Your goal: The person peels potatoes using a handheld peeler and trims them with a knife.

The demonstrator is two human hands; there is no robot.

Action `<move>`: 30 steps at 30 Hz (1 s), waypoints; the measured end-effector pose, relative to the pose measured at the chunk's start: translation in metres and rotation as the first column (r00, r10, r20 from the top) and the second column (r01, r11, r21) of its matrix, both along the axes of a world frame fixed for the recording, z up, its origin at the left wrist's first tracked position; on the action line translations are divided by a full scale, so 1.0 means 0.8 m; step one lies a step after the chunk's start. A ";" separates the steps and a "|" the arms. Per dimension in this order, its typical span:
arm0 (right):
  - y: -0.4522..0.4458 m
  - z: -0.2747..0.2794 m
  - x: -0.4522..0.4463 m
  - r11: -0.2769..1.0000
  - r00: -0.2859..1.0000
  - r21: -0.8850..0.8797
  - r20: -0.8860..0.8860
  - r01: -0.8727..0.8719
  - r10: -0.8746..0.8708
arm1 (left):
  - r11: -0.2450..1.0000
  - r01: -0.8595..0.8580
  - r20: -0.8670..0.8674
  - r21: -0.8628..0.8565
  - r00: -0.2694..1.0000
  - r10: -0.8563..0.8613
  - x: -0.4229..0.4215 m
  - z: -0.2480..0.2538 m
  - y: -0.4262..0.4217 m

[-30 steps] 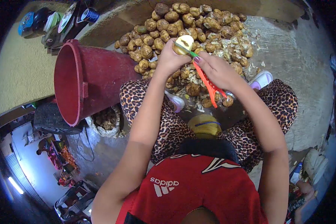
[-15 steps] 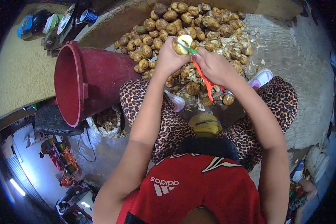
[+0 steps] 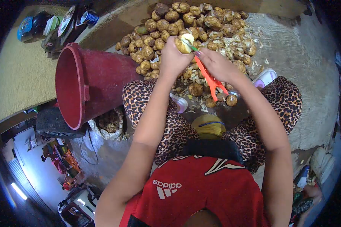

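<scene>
My left hand point(image 3: 174, 56) is closed around a partly peeled potato point(image 3: 184, 44). Pale flesh shows on the potato's top, brown skin lower down. Gripped in my right hand point(image 3: 217, 64) is a small knife with a green handle point(image 3: 194, 48); its blade lies against the potato. An orange Y-shaped peeler point(image 3: 210, 81) is also in my right hand, its forked end pointing down below the palm. Beyond both hands spreads a heap of brown potatoes point(image 3: 163, 25), with pale peelings point(image 3: 231, 39) scattered over its right part.
A large red bucket point(image 3: 106, 72) lies on its side at the left, mouth toward me. Below it stands a white sack point(image 3: 109, 125). A yellow round object point(image 3: 208, 126) sits between my knees. At the lower right another person's arm point(image 3: 313, 192) shows.
The knife blade has shifted slightly on the potato, and the orange peeler has turned so more of its forked end shows. Both hands stay in nearly the same place.
</scene>
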State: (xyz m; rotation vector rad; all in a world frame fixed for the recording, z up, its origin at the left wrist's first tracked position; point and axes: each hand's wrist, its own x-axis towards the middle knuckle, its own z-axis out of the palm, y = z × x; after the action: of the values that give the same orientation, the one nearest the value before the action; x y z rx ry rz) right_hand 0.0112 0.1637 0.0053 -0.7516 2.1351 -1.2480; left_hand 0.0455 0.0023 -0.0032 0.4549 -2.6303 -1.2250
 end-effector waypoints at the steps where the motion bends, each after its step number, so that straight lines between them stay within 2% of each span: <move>1: 0.001 -0.001 -0.003 0.999 0.998 -0.044 0.057 -0.010 0.012 | 0.999 0.028 0.038 -0.022 0.999 -0.027 0.000 0.010 0.000; 2: 0.003 -0.002 -0.006 0.999 0.994 -0.023 0.104 -0.034 0.037 | 0.997 0.057 0.076 -0.042 0.996 -0.054 0.000 0.016 -0.001; 4: 0.005 0.002 -0.011 0.996 0.976 0.017 0.200 -0.089 0.084 | 0.996 0.087 0.162 0.024 0.983 -0.090 -0.003 0.012 -0.005; 5: 0.004 0.002 -0.011 0.998 0.984 0.031 0.169 -0.061 0.055 | 0.994 0.097 0.202 0.059 0.973 -0.107 -0.005 0.011 -0.007; 7: 0.003 0.005 -0.002 0.998 0.995 0.056 0.104 -0.004 -0.002 | 0.997 0.050 0.152 0.053 0.987 -0.058 -0.006 0.008 0.000; 10: 0.002 0.024 0.014 0.960 0.991 0.255 -0.101 0.113 -0.089 | 0.999 0.037 0.163 0.009 0.986 -0.038 -0.010 0.005 0.004; 13: 0.002 0.022 0.016 0.959 0.988 0.257 -0.125 0.121 -0.091 | 0.999 0.038 0.147 0.014 0.988 -0.040 -0.011 0.004 0.006; 14: 0.002 0.021 0.017 0.984 0.994 0.146 -0.056 0.105 -0.098 | 0.999 0.033 0.133 0.025 0.990 -0.036 -0.009 0.003 0.005; 16: 0.004 0.020 0.017 0.992 0.993 -0.082 0.084 0.094 -0.087 | 0.995 0.003 0.180 -0.104 0.984 0.016 -0.011 0.006 0.001; 17: 0.007 0.020 0.015 0.990 0.988 -0.098 0.126 0.102 -0.089 | 0.986 -0.012 0.201 -0.168 0.979 0.046 -0.012 0.007 0.000; 20: 0.020 0.025 0.000 0.978 0.945 -0.156 0.316 0.137 -0.082 | 0.979 0.061 0.159 -0.195 0.987 -0.029 -0.014 0.006 -0.004; 22: 0.028 0.024 -0.011 0.964 0.846 -0.178 0.527 0.198 -0.077 | 0.993 0.116 0.120 0.008 0.986 -0.116 -0.012 0.001 -0.007; 23: 0.028 0.025 -0.012 0.945 0.781 -0.244 0.624 0.217 -0.018 | 0.982 0.159 0.082 0.100 0.983 -0.167 -0.010 -0.001 -0.009; 24: 0.029 0.029 -0.013 0.951 0.737 -0.238 0.675 0.195 0.018 | 0.961 0.203 0.037 0.186 0.976 -0.213 -0.010 -0.002 -0.011; 26: 0.031 0.038 -0.015 0.960 0.640 -0.234 0.764 0.153 0.085 | 0.919 0.238 -0.017 0.315 0.969 -0.245 -0.013 -0.006 -0.014; 28: 0.029 0.022 -0.014 0.947 0.616 -0.270 0.780 0.174 0.109 | 0.857 0.270 -0.071 0.439 0.961 -0.267 -0.011 -0.004 -0.012; 30: 0.029 0.016 -0.016 0.939 0.605 -0.296 0.784 0.172 0.136 | 0.878 0.255 -0.060 0.405 0.966 -0.252 -0.010 -0.009 -0.013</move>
State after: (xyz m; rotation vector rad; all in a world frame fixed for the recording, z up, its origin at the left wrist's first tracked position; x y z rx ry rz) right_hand -0.0014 0.1872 0.0180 -0.1881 1.1835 -1.5992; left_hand 0.0374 -0.0082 -0.0101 0.1650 -2.4782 -1.8745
